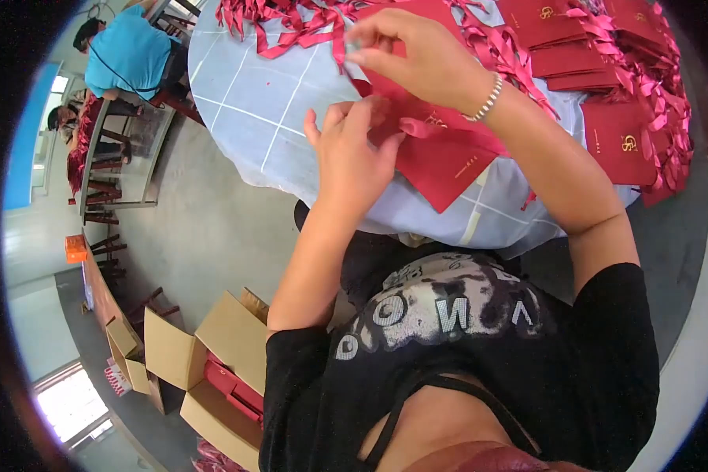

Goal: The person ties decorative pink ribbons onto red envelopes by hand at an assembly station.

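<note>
The red card folder (440, 161) lies at the near edge of the table (275, 102), one corner hanging over the rim toward the person, its long axis running diagonally from the far left to the near right. A red ribbon (436, 130) crosses its face between the two hands. The left hand (354, 153) is nearer, fingers curled and pinching the ribbon at the folder's left edge. The right hand (417, 51) sits above and beyond, thumb and forefinger closed on the ribbon's upper end. Finished folders (606, 86) are stacked well apart on the far right; loose ribbons (291, 23) lie heaped farther back.
</note>
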### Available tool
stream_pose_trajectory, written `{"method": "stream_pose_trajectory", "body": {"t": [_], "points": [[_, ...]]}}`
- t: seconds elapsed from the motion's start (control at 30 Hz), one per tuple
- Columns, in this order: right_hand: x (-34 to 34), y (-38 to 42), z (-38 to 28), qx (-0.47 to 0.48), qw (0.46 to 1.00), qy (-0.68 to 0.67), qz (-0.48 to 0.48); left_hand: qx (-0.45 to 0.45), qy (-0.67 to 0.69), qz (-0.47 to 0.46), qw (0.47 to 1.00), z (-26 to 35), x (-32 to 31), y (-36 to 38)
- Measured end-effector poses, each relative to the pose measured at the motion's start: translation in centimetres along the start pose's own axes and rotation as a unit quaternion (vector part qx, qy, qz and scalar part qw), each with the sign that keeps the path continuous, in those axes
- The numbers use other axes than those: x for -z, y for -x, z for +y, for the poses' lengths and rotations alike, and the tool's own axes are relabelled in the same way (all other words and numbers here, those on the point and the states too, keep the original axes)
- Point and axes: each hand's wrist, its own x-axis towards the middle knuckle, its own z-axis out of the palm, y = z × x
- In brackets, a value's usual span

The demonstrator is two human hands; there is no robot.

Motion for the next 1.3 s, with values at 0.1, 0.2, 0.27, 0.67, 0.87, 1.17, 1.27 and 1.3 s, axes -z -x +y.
{"method": "stream_pose_trajectory", "body": {"t": [0.1, 0.2, 0.27, 0.67, 0.87, 1.17, 1.27, 1.3], "points": [[1.3, 3.2, 0.3, 0.035, 0.996, 0.072, 0.038, -0.006, -0.069, 0.003, 0.998, -0.9, 0.5, -0.1], [4.1, 7.4, 0.8, -0.042, 0.991, 0.105, 0.074, -0.020, -0.051, -0.008, 0.998, -1.5, 1.4, -1.0], [6.4, 10.2, 1.1, -0.135, 0.983, 0.084, 0.087, -0.023, -0.005, -0.007, 1.000, -1.5, 1.1, -1.8], [8.9, 20.5, 2.4, -0.202, 0.920, 0.335, -0.004, 0.002, 0.026, -0.126, 0.992, 1.2, -3.4, -6.0], [8.7, 17.8, 0.8, -0.194, 0.950, 0.232, 0.076, 0.045, 0.107, -0.172, 0.978, 0.4, -3.2, -6.1], [7.1, 15.8, 0.8, -0.121, 0.950, -0.159, 0.239, 0.103, 0.225, -0.197, 0.949, 0.7, -2.2, -5.5], [6.8, 15.4, 0.9, -0.160, 0.909, -0.288, 0.256, 0.108, 0.242, -0.208, 0.942, 0.8, -2.0, -5.4], [6.7, 15.1, 0.9, -0.180, 0.895, -0.321, 0.251, 0.107, 0.237, -0.208, 0.943, 1.1, -1.7, -5.3]]}}
